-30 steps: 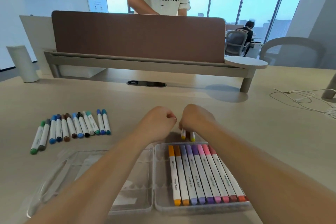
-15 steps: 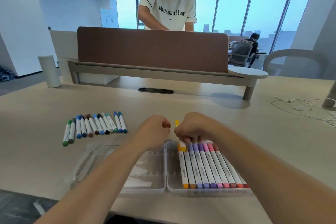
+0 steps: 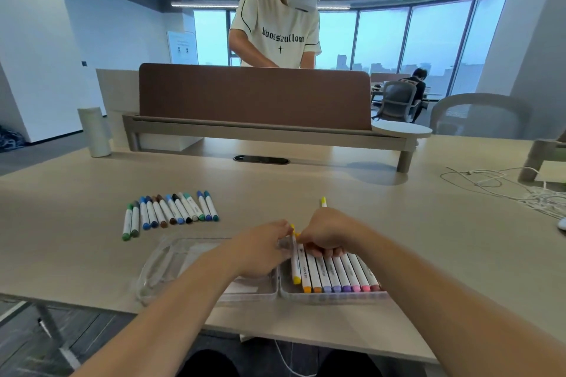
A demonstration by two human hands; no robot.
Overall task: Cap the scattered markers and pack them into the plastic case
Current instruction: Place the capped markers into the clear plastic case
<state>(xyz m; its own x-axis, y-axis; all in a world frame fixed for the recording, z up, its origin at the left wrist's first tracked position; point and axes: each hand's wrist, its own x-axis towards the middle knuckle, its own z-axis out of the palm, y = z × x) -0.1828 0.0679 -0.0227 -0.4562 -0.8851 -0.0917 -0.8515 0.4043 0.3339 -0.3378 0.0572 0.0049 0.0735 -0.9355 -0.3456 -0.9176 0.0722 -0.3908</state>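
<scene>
Two hands meet over the far end of the plastic case (image 3: 333,295). The left hand (image 3: 263,246) pinches the top of a yellow marker (image 3: 295,266), whose long axis runs toward the wearer, just left of the packed row (image 3: 338,272) and parallel to it. The right hand (image 3: 329,234) is curled round a second marker (image 3: 323,202), and its yellow tip pokes past the knuckles. Whether this hand also touches the first marker is unclear. The left hand is nearer the free slot.

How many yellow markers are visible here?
2. One yellow marker sits leftmost among the packed markers in the plastic case, its top between the left hand and right hand. The other marker sticks out beyond the right hand. Fingers could hide more.
</scene>
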